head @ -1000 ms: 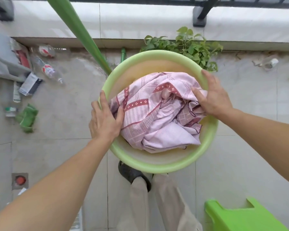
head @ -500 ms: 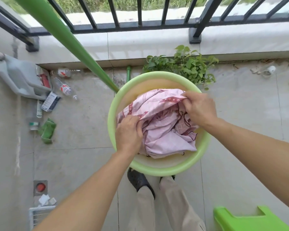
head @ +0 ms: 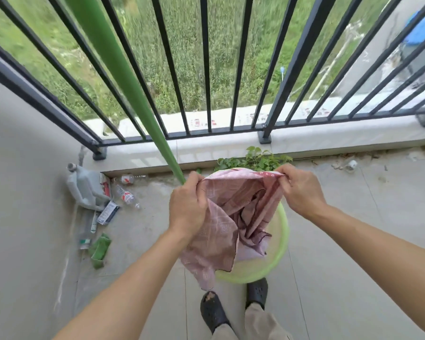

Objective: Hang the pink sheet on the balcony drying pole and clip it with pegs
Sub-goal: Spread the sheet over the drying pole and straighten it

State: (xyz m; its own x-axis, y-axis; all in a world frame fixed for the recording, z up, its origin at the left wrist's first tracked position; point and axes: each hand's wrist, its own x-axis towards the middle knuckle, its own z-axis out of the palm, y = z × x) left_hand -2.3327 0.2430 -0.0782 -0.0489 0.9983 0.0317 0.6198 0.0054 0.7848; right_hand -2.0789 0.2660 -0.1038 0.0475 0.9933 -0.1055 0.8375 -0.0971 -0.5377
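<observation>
The pink patterned sheet (head: 233, 217) hangs bunched between both hands, lifted partly out of the light green basin (head: 277, 261) on the floor below. My left hand (head: 187, 207) grips its left upper edge. My right hand (head: 302, 192) pinches the right upper edge, and the top hem stretches between them. The green drying pole (head: 123, 77) slants from the upper left down to just behind my left hand. No pegs are visible.
A black metal railing (head: 206, 69) on a low white ledge runs across ahead, with a leafy plant (head: 255, 160) at its foot. A grey jug (head: 86, 187), bottles, boxes and a green cloth (head: 100, 249) litter the floor at left by the wall. My feet in dark shoes stand below the basin.
Both hands have gathered the sheet and raised it out of the basin, spreading its top edge. The view has tilted up, showing the railing and the grass beyond.
</observation>
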